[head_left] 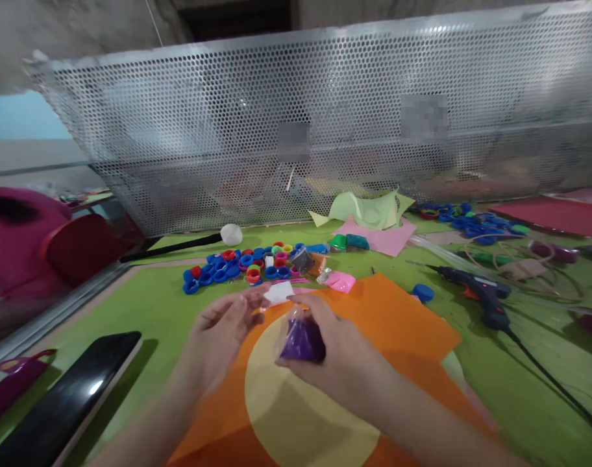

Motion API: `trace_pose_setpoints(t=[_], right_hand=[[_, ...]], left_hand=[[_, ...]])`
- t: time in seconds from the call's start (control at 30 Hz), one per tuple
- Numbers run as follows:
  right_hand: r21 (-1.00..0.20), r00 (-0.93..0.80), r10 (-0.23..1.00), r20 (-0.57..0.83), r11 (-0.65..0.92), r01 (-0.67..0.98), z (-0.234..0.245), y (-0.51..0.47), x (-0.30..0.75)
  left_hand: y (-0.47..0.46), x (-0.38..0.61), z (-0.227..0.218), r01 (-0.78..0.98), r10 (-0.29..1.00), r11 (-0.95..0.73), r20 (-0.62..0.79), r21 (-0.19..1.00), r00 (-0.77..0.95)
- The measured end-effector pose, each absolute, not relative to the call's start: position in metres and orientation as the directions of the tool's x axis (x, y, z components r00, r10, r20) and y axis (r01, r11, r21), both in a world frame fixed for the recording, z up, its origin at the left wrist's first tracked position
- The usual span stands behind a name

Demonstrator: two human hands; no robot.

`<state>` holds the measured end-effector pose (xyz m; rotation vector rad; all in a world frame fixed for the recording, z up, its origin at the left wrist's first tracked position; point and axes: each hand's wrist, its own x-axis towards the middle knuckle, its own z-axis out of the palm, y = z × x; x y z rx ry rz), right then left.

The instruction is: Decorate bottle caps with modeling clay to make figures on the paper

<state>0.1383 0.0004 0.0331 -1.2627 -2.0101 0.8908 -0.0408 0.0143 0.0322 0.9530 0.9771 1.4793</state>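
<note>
My right hand (pixel 332 344) is closed around a small clear bag of purple stuff (pixel 302 338), held over an orange sheet (pixel 398 327) with a pale yellow circle (pixel 296 415) on it. My left hand (pixel 222 331) hovers just left of the bag with its fingers loosely apart and the fingertips reaching toward the bag's top. A small white square piece (pixel 279 292) lies just beyond the fingertips. A pink packet (pixel 341 281) rests at the far edge of the orange sheet.
Several blue, red and green bottle caps (pixel 237 264) lie behind the hands. A glue gun (pixel 476 290) with its cord lies at right. A black phone (pixel 67 402) sits at front left. Perforated metal screen (pixel 325 117) closes the back. A person in pink (pixel 18 240) is at left.
</note>
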Motion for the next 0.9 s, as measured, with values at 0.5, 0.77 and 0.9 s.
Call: trace_pose_setpoints(t=[0.5, 0.77, 0.9], right_hand=[[-0.867, -0.33, 0.935, 0.134, 0.272, 0.419, 0.026, 0.006, 0.143], [-0.876, -0.324, 0.933, 0.157, 0.283, 0.39, 0.031, 0.011, 0.146], [-0.888, -0.322, 0.923, 0.211, 0.318, 0.332, 0.037, 0.017, 0.154]], left_hand=[[0.012, -0.035, 0.03, -0.405, 0.999, -0.011, 0.029, 0.914, 0.037], [0.011, -0.037, 0.028, -0.409, 0.989, -0.005, 0.066, 0.912, 0.135], [0.01, -0.037, 0.027, -0.411, 0.981, -0.012, 0.091, 0.912, 0.173]])
